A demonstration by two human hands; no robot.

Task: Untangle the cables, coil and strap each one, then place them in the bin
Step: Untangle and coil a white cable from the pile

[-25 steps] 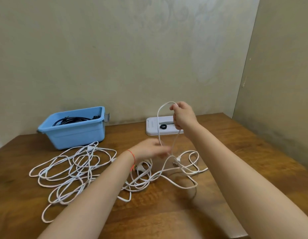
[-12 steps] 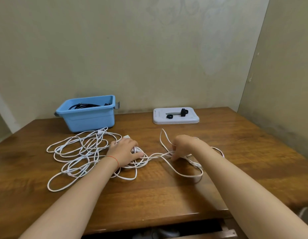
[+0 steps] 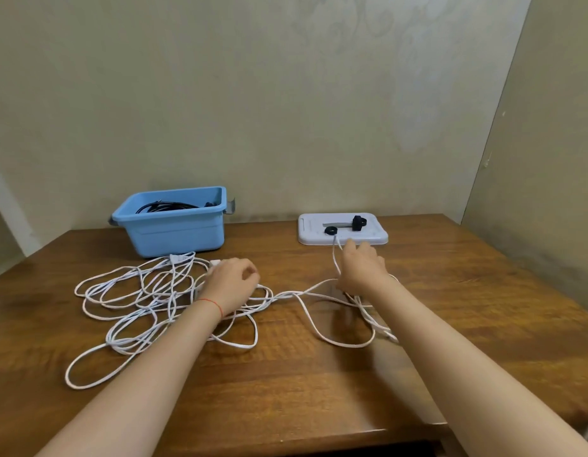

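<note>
A tangle of white cables (image 3: pixel 137 301) sprawls over the left and middle of the wooden table (image 3: pixel 450 324). My left hand (image 3: pixel 231 282) rests on the tangle's right side with fingers curled around white strands near a white plug. My right hand (image 3: pixel 361 268) holds a loop of white cable that rises toward the white tray (image 3: pixel 378 237). One strand runs between both hands. The blue bin (image 3: pixel 174 232) at the back left holds a coiled black cable (image 3: pixel 167 206).
On the white tray lie black straps (image 3: pixel 358 223), one rolled into a ring. Walls close off the back and the right side. The table's front edge runs close below my forearms.
My right hand came down from a raised position, then moved away toward the tray with its loop. My left hand settled onto the tangle. The view tilted up and back.
</note>
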